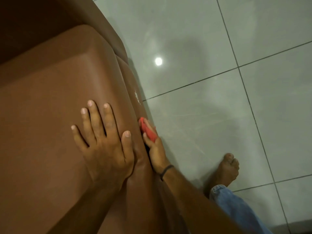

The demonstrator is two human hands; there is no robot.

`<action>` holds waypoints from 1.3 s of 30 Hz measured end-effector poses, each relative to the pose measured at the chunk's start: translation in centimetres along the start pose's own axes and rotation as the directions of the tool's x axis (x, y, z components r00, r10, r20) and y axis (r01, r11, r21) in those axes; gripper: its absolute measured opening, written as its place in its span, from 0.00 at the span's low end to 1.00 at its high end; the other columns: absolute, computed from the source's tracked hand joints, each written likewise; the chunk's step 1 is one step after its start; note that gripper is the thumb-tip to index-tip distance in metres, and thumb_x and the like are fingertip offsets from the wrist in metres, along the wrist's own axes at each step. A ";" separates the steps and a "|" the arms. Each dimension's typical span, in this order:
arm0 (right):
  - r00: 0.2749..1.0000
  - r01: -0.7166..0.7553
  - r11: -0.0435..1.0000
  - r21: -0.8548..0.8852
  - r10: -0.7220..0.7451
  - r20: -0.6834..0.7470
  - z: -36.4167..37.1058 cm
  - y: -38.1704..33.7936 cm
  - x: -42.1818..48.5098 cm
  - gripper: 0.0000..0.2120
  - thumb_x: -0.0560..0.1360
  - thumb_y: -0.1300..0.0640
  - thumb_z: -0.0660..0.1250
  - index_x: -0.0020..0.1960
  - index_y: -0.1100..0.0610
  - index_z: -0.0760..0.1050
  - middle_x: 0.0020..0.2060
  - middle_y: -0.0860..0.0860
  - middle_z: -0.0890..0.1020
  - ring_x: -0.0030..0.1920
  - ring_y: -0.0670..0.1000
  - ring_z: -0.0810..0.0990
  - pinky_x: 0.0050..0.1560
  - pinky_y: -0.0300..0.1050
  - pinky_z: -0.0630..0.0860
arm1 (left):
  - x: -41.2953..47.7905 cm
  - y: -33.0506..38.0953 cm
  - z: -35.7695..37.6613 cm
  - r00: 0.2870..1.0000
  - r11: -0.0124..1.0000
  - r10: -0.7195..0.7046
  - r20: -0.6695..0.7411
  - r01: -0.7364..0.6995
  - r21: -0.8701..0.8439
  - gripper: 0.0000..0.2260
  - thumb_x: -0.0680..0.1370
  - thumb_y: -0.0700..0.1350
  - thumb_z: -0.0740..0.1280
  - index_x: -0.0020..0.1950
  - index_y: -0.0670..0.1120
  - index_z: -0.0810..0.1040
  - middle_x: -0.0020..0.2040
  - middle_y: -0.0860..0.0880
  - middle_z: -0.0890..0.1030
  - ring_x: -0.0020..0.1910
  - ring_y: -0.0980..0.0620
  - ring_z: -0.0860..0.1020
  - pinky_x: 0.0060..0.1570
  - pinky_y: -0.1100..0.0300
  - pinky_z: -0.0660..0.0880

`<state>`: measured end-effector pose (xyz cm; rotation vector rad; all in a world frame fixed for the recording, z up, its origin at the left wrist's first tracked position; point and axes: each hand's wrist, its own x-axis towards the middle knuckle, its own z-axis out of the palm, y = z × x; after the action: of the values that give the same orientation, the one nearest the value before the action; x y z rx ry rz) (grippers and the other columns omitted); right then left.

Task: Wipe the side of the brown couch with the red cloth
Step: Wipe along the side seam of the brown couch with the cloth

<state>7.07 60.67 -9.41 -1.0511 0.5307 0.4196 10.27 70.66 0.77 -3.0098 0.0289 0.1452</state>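
The brown leather couch (50, 102) fills the left half of the view, seen from above its armrest. My left hand (103, 141) lies flat on top of the armrest with fingers spread, holding nothing. My right hand (156, 149) reaches down the couch's outer side and presses a bunched red cloth (147, 130) against that side. A dark band sits on my right wrist. A small whitish scuff (137, 97) marks the side panel above the cloth.
Glossy grey floor tiles (219, 65) with dark grout lines lie to the right of the couch, with a ceiling light reflected in them. My bare foot (226, 169) and blue jeans leg (236, 206) stand on the floor close to the couch.
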 end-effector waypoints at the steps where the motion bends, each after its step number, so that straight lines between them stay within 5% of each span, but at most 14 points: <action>1: 1.000 -0.020 0.999 0.034 0.020 -0.016 -0.5 0.5 -0.8 0.22 0.83 0.47 0.64 0.77 0.38 0.73 0.84 0.45 0.69 0.87 0.49 0.63 0.89 0.58 0.58 | 0.0 0.0 0.0 1.000 1.000 -0.002 -0.001 0.002 0.004 0.34 0.85 0.57 0.49 0.88 0.45 0.46 0.88 0.39 0.48 0.88 0.39 0.48 0.83 0.32 0.49; 7: 0.956 -0.262 0.963 0.066 0.268 -0.120 -0.3 -0.6 9.1 0.30 0.82 0.45 0.64 0.81 0.55 0.71 0.81 0.55 0.74 0.82 0.57 0.71 0.86 0.62 0.64 | -0.1 0.1 0.4 1.000 1.000 0.003 0.005 -0.004 0.021 0.34 0.85 0.57 0.49 0.88 0.44 0.47 0.88 0.38 0.48 0.88 0.38 0.48 0.83 0.31 0.50; 11: 0.997 -0.039 0.997 0.072 0.043 -0.059 2.3 -4.6 10.8 0.24 0.86 0.59 0.63 0.81 0.60 0.70 0.84 0.53 0.68 0.86 0.52 0.65 0.88 0.51 0.60 | 0.2 -0.1 0.8 1.000 1.000 0.009 0.024 -0.010 0.019 0.34 0.85 0.57 0.48 0.88 0.43 0.47 0.88 0.38 0.48 0.88 0.38 0.49 0.82 0.30 0.50; 13: 0.998 0.054 0.998 0.041 -0.054 0.012 1.6 -3.6 7.9 0.24 0.85 0.56 0.63 0.81 0.56 0.71 0.85 0.51 0.68 0.86 0.51 0.64 0.88 0.53 0.60 | 0.2 -0.1 0.8 1.000 1.000 0.013 0.017 -0.013 0.008 0.34 0.85 0.58 0.47 0.88 0.44 0.46 0.88 0.39 0.48 0.87 0.38 0.49 0.82 0.30 0.50; 19: 0.961 -0.245 0.967 0.077 0.252 -0.115 0.0 -1.2 9.8 0.22 0.87 0.59 0.61 0.81 0.60 0.69 0.82 0.57 0.72 0.84 0.57 0.69 0.87 0.60 0.62 | 0.1 -0.4 1.0 1.000 1.000 0.022 0.017 -0.022 0.000 0.35 0.84 0.57 0.50 0.88 0.45 0.46 0.88 0.39 0.48 0.87 0.38 0.50 0.82 0.29 0.49; 26: 0.997 0.065 0.998 0.025 -0.065 0.031 3.1 -7.7 13.4 0.24 0.87 0.58 0.61 0.83 0.58 0.67 0.85 0.52 0.67 0.86 0.50 0.63 0.87 0.46 0.59 | 0.0 -0.6 1.9 1.000 1.000 0.025 0.006 -0.025 0.004 0.35 0.84 0.57 0.51 0.88 0.45 0.47 0.88 0.39 0.48 0.87 0.38 0.49 0.83 0.30 0.48; 33: 0.973 -0.217 0.975 0.054 0.220 -0.064 0.7 -4.0 13.4 0.24 0.87 0.59 0.61 0.82 0.62 0.67 0.83 0.57 0.71 0.85 0.57 0.67 0.88 0.56 0.60 | 0.1 -0.6 2.1 0.999 0.999 0.031 0.010 -0.031 0.012 0.35 0.84 0.57 0.51 0.88 0.45 0.47 0.88 0.39 0.48 0.87 0.38 0.50 0.82 0.28 0.49; 36: 0.989 -0.143 0.989 0.029 0.144 -0.029 2.8 -6.7 17.4 0.29 0.83 0.51 0.65 0.82 0.60 0.69 0.82 0.57 0.72 0.84 0.57 0.69 0.88 0.57 0.61 | 0.1 -0.6 2.2 0.999 0.999 0.046 0.007 -0.046 0.015 0.34 0.85 0.58 0.48 0.88 0.45 0.46 0.87 0.39 0.48 0.87 0.38 0.50 0.82 0.29 0.47; 39: 0.999 0.029 1.000 -0.006 -0.029 0.030 4.5 -10.1 17.3 0.25 0.87 0.58 0.61 0.83 0.60 0.66 0.85 0.55 0.67 0.86 0.54 0.64 0.86 0.46 0.59 | 0.4 -0.7 2.2 0.999 0.999 0.037 0.024 -0.038 0.012 0.34 0.85 0.58 0.48 0.88 0.46 0.46 0.88 0.40 0.47 0.87 0.39 0.49 0.83 0.30 0.46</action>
<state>27.49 61.56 -10.89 -1.0557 0.4867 0.4111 10.44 71.67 -1.31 -2.9962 0.0836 0.1835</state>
